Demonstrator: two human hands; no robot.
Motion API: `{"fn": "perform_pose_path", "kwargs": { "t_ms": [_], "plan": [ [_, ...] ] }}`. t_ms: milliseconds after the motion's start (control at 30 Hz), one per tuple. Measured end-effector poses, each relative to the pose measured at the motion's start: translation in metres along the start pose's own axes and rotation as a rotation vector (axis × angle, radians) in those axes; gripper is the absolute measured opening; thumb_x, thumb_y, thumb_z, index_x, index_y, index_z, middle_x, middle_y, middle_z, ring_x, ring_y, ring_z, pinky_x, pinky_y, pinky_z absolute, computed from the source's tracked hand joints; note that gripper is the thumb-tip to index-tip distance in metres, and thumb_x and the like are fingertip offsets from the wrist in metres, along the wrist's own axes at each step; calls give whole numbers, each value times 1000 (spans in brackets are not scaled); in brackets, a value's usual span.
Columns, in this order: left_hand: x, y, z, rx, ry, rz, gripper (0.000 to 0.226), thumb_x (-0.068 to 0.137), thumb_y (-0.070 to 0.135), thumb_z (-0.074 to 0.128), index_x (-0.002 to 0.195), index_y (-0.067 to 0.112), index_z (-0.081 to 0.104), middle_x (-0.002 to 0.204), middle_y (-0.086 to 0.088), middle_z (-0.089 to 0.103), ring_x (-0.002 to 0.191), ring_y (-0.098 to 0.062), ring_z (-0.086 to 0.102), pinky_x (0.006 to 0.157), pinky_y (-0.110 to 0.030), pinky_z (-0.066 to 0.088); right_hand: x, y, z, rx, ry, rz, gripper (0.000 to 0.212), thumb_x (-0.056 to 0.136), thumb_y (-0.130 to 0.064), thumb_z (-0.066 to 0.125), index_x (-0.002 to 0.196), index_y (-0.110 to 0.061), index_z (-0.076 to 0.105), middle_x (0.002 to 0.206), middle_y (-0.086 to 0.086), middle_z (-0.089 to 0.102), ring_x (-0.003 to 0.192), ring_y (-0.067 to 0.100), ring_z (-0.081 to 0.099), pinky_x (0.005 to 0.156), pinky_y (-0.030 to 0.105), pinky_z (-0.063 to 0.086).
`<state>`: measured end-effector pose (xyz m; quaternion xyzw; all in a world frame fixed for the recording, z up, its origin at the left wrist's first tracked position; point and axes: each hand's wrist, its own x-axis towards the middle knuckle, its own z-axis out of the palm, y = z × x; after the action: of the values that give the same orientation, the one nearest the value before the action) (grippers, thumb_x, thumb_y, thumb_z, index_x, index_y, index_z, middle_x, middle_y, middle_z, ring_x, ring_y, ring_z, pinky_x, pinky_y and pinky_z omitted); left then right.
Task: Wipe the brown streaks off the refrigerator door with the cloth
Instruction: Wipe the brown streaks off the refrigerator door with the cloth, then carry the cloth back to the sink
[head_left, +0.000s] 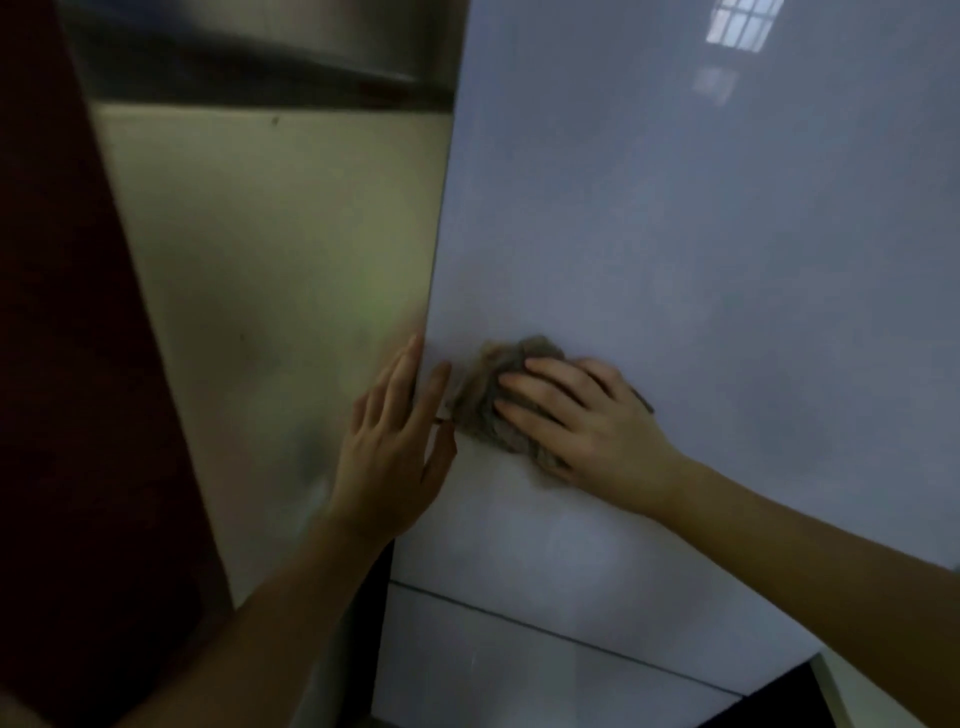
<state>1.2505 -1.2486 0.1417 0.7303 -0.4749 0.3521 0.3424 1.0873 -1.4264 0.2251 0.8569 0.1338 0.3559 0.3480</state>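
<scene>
The glossy pale grey refrigerator door (675, 234) fills the right of the head view. A crumpled grey-brown cloth (483, 405) lies pressed flat against it under my right hand (582, 415), whose fingers spread over the cloth. My left hand (395, 441) rests with fingers apart on the door's left edge, just left of the cloth, holding nothing. No brown streaks show clearly on the door; the picture is dim and blurred.
A cream side panel (270, 291) stands left of the door, with a dark red surface (67, 364) beyond it. A dark seam (545, 631) crosses the door's lower part. A window reflection (737, 23) shines at the top right.
</scene>
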Motion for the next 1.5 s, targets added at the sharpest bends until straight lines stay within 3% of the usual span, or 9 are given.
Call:
{"fn": "perform_pose_path", "kwargs": {
  "t_ms": [233, 367, 500, 767, 1033, 1167, 1300, 1400, 1500],
  "plan": [
    [-6, -3, -6, -28, -69, -55, 56, 101, 34, 40, 150, 7, 43, 162, -18, 32, 150, -33, 34, 116, -39, 32, 12, 11, -17, -23, -38, -19, 34, 93, -24, 71, 127, -19, 71, 139, 5, 64, 125, 29, 63, 96, 39, 49],
    [-1, 1, -12, -55, -111, -118, 58, 100, 36, 38, 151, 8, 41, 163, -17, 31, 150, -34, 34, 117, -40, 31, 65, 54, -39, -96, 108, 227, 49, 88, -40, 71, 132, -19, 66, 142, 10, 60, 132, 31, 48, 96, 42, 36],
    [-1, 3, -16, -71, -148, -145, 58, 100, 35, 37, 151, 8, 41, 162, -17, 32, 147, -37, 37, 113, -46, 37, 96, 63, -40, -62, 234, 436, 53, 88, -43, 70, 135, -19, 64, 143, 11, 59, 134, 30, 39, 99, 44, 37],
    [-21, 3, -28, -73, -213, -242, 55, 99, 36, 38, 145, 8, 50, 153, -17, 47, 129, -41, 56, 97, -48, 49, 9, -42, 12, 39, -199, -35, 33, 88, -22, 73, 121, -24, 73, 134, 0, 67, 120, 26, 65, 86, 40, 57],
    [-30, 9, -43, 9, -455, -159, 56, 100, 42, 29, 139, 11, 56, 150, -11, 52, 130, -35, 54, 101, -44, 46, -15, -38, 10, 130, -104, 38, 19, 93, -13, 62, 105, -19, 75, 118, 3, 72, 102, 30, 66, 79, 39, 54],
    [-34, 23, -57, -37, -601, -190, 62, 98, 48, 24, 134, 13, 61, 147, -8, 55, 131, -31, 53, 104, -41, 44, -34, -54, -13, 375, -183, 340, 18, 77, -11, 79, 95, -14, 77, 103, 4, 74, 87, 31, 66, 72, 38, 58],
    [-62, 49, -77, -139, -766, -235, 58, 102, 49, 28, 131, 14, 63, 141, -5, 58, 131, -26, 53, 107, -37, 43, -72, -98, -55, 852, -376, 1263, 18, 79, -16, 78, 95, -24, 73, 101, -3, 71, 92, 17, 62, 78, 30, 50],
    [-94, 74, -92, -187, -877, -230, 41, 105, 39, 38, 129, 17, 64, 134, -1, 62, 123, -23, 58, 101, -34, 46, -111, -132, -91, 1261, -241, 1909, 9, 86, -10, 76, 88, -18, 73, 87, -2, 75, 86, 19, 71, 76, 25, 57],
    [-118, 102, -103, -209, -998, -283, 41, 105, 38, 39, 133, 16, 61, 133, -2, 62, 121, -24, 59, 100, -34, 46, -143, -159, -132, 1485, -124, 2270, 7, 90, -9, 73, 96, -11, 76, 90, 9, 78, 86, 24, 74, 80, 32, 59]
  ]
}}
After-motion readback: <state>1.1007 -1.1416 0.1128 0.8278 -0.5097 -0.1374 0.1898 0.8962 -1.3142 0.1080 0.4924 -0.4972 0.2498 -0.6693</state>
